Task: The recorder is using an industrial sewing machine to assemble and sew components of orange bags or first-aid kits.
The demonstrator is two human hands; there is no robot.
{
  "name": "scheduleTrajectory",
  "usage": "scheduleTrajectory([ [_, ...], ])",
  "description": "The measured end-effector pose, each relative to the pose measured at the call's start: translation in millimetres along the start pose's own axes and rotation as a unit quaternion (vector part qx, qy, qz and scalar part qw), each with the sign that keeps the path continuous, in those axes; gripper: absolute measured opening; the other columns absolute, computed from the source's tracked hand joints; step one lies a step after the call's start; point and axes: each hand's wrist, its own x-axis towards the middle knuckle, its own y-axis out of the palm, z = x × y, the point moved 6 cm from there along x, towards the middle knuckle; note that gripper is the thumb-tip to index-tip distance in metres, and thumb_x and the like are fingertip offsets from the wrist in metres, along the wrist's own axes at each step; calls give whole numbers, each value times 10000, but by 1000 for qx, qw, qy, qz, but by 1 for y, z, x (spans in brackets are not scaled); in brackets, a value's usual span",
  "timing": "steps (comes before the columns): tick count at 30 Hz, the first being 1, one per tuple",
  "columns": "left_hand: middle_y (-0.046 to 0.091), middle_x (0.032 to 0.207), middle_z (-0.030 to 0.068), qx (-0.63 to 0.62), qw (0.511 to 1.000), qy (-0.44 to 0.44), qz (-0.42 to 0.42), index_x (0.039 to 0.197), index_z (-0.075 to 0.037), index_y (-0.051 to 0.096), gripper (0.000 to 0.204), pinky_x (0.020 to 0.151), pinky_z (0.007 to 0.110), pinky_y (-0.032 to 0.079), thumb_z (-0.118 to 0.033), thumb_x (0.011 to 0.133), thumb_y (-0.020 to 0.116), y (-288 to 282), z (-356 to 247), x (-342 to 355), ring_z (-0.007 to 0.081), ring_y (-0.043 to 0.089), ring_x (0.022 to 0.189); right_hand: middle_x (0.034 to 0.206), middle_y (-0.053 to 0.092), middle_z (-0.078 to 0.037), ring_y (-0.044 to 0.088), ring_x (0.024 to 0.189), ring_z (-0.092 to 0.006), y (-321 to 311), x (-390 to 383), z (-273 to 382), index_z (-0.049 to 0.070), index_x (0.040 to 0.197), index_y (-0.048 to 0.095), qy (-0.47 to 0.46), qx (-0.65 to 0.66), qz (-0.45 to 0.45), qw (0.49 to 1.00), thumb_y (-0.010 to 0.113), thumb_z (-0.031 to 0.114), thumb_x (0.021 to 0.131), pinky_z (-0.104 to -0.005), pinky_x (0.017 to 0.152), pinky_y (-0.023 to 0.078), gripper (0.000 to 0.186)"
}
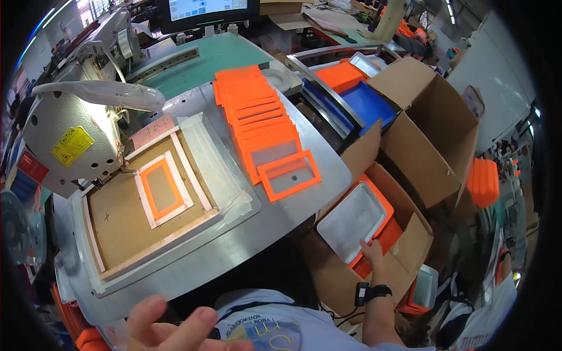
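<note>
At the lower edge, my left hand (170, 330) is raised with its fingers apart and nothing in it. My right hand (373, 253) reaches into a cardboard box (410, 248) and grips the near edge of an orange-bordered panel (355, 222) with a greyish, rounded middle. More orange pieces lie under that panel. On the machine's metal plate, an orange frame (171, 205) sits inside a white-edged rectangle on a brown template (117, 231). Beside the template runs an overlapping row of orange frames (257, 117); the nearest frame (291, 176) has a see-through middle.
A sewing machine head (79, 137) stands over the template's far left. Behind the plate are a green table (216, 61) and a screen (205, 11). Another open carton (430, 137) stands at the right, near a blue tray (369, 105). More orange pieces (421, 292) lie beside my right forearm.
</note>
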Motion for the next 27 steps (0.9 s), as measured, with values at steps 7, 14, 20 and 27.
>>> scheduleTrajectory([
  [7,496,1258,95,-123,974,-187,44,1515,-560,88,1030,946,563,471,-3,859,655,0,-22,12,273,693,911,641,651,-165,652,575,-250,-14,-22,11,-66,759,636,-55,-14,-122,991,613,205,841,-407,570,500,284],
  [14,588,1082,100,-311,946,-86,19,1282,-486,527,711,1009,594,395,8,797,690,-1,-18,1,296,678,867,857,639,-91,626,778,-218,-96,-15,-27,-33,1016,637,-55,381,-214,898,565,213,948,-387,711,495,265],
  [20,626,1057,148,-583,809,-20,-69,1130,-356,700,506,936,613,438,17,790,665,5,-18,2,311,657,840,1100,647,-147,650,946,-217,-172,-126,185,-57,1298,559,-248,489,12,836,593,275,981,-330,785,521,460],
  [27,535,1348,148,-337,932,-102,88,1168,-147,653,300,1091,535,415,-216,880,700,-1,-1,-28,373,512,1295,1082,662,-84,621,991,-157,-97,-174,307,-39,1264,596,-323,281,319,846,564,270,1016,-293,871,490,397],
])
